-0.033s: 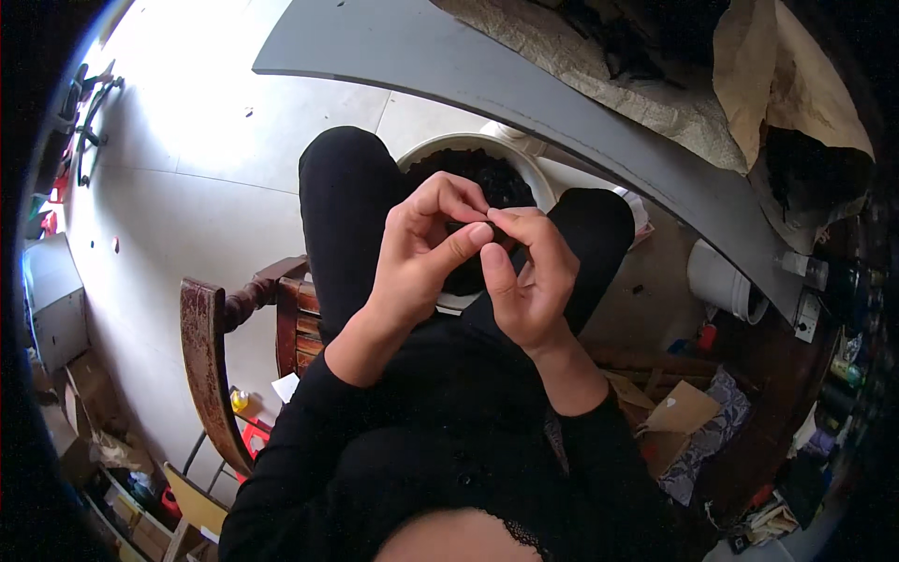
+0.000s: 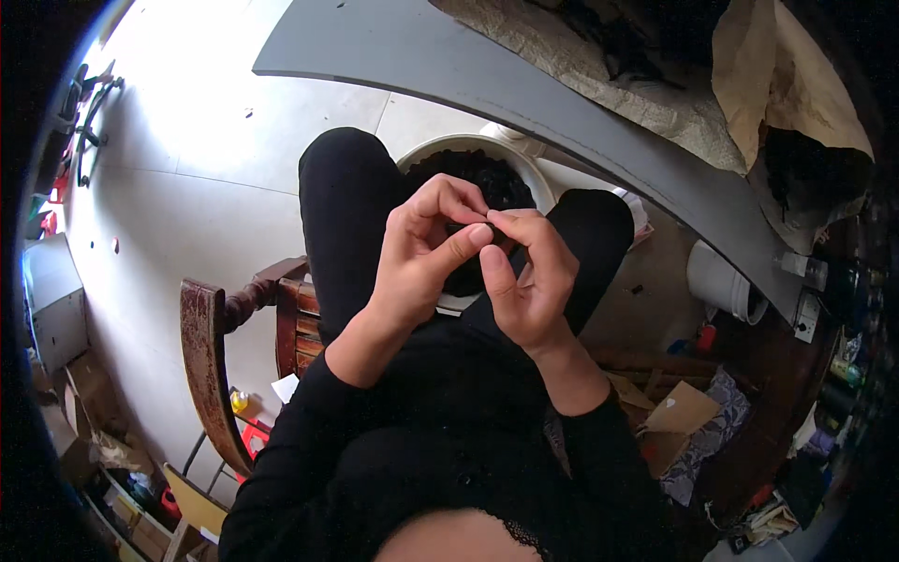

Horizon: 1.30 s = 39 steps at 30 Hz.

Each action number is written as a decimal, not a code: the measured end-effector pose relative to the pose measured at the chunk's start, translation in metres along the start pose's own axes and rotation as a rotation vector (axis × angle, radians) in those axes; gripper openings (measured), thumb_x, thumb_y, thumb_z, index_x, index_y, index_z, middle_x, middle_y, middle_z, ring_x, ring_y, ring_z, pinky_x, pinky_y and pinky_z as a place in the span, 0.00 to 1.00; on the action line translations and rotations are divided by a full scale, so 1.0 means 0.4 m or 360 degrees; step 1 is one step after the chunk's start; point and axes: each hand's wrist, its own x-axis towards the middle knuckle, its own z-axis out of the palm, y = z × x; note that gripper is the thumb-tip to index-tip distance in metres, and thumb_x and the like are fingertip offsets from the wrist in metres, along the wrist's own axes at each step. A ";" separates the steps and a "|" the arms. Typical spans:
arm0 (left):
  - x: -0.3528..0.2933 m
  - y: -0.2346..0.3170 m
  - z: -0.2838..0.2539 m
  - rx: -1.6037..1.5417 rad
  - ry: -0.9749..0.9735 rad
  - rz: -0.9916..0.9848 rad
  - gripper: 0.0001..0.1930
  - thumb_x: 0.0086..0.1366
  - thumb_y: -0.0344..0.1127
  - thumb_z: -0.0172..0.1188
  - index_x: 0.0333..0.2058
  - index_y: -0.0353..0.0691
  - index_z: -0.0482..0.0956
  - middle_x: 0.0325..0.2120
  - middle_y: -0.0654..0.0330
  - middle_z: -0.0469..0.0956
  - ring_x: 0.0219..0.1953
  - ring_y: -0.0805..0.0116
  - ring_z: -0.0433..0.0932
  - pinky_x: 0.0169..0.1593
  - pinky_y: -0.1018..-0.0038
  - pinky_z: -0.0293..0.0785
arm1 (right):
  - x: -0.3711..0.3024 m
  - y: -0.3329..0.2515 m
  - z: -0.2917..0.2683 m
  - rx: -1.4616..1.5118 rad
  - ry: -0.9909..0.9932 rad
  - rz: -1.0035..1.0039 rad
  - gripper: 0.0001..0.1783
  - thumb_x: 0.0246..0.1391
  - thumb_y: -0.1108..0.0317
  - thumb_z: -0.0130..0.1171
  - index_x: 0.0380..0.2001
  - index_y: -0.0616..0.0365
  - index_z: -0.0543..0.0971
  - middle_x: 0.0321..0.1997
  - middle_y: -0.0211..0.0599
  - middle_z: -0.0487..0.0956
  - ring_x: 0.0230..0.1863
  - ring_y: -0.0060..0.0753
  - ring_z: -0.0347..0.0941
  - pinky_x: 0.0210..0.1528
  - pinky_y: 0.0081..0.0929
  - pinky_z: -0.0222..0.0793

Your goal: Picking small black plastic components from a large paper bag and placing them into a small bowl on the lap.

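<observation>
My left hand (image 2: 412,242) and my right hand (image 2: 536,281) meet above my lap, fingertips nearly touching. Pinched between them is a small black piece (image 2: 497,234), mostly covered by the fingers; its exact kind cannot be made out. Both hands are closed, thumbs pressed toward the forefingers. Below and beyond them, between my knees, stands a pale round tub (image 2: 420,150) holding many small black pieces (image 2: 501,180). My hands and wrists hide its near part.
A grey tabletop (image 2: 375,47) slants across the far right, bearing an open paper sack (image 2: 796,84) with dark contents. A worn wooden chair arm (image 2: 208,365) rises at my left. On the right lie a white bucket (image 2: 714,276) and cardboard pieces (image 2: 682,408).
</observation>
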 end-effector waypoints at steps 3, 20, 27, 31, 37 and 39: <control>0.004 -0.004 -0.008 -0.0038 -0.0013 -0.0049 0.06 0.53 0.26 0.61 0.27 0.34 0.71 0.32 0.60 0.69 0.35 0.76 0.68 0.41 0.80 0.65 | 0.009 -0.005 -0.020 -0.0040 -0.0128 0.0114 0.09 0.49 0.73 0.54 0.34 0.67 0.74 0.30 0.44 0.75 0.31 0.29 0.72 0.34 0.21 0.67; 0.029 0.020 -0.039 0.1334 -0.0402 -0.0041 0.23 0.53 0.29 0.60 0.50 0.38 0.68 0.45 0.54 0.70 0.47 0.64 0.69 0.51 0.71 0.66 | 0.330 0.203 -0.228 -0.1658 0.0190 -0.0180 0.09 0.46 0.70 0.58 0.34 0.54 0.76 0.29 0.38 0.77 0.31 0.36 0.74 0.35 0.30 0.69; 0.063 -0.003 -0.025 0.0274 -0.0085 0.0010 0.32 0.54 0.41 0.64 0.53 0.32 0.63 0.42 0.59 0.72 0.44 0.72 0.71 0.50 0.76 0.66 | 0.105 0.031 -0.031 -0.0178 -0.0117 -0.0083 0.07 0.45 0.76 0.60 0.31 0.61 0.76 0.28 0.35 0.74 0.29 0.27 0.71 0.34 0.20 0.67; 0.052 0.022 -0.021 -0.0081 -0.0163 -0.0223 0.36 0.47 0.50 0.69 0.48 0.32 0.66 0.41 0.59 0.72 0.45 0.71 0.71 0.51 0.77 0.65 | 0.064 -0.005 -0.017 -0.0062 -0.0093 -0.0040 0.07 0.45 0.78 0.59 0.31 0.62 0.75 0.28 0.37 0.74 0.30 0.29 0.72 0.33 0.20 0.66; 0.041 0.039 -0.011 -0.0421 -0.0161 -0.0259 0.23 0.42 0.27 0.71 0.37 0.37 0.70 0.33 0.65 0.71 0.39 0.77 0.70 0.45 0.81 0.66 | 0.027 -0.025 -0.020 0.0448 0.0192 0.0502 0.08 0.53 0.74 0.51 0.36 0.63 0.76 0.29 0.38 0.74 0.29 0.27 0.70 0.34 0.20 0.65; 0.036 0.045 -0.025 0.0088 -0.0319 -0.0174 0.21 0.42 0.25 0.70 0.35 0.37 0.71 0.32 0.65 0.71 0.38 0.77 0.70 0.44 0.80 0.67 | 0.044 -0.016 -0.044 0.0431 0.0101 0.0402 0.09 0.55 0.70 0.51 0.39 0.58 0.76 0.28 0.34 0.75 0.27 0.25 0.71 0.28 0.21 0.66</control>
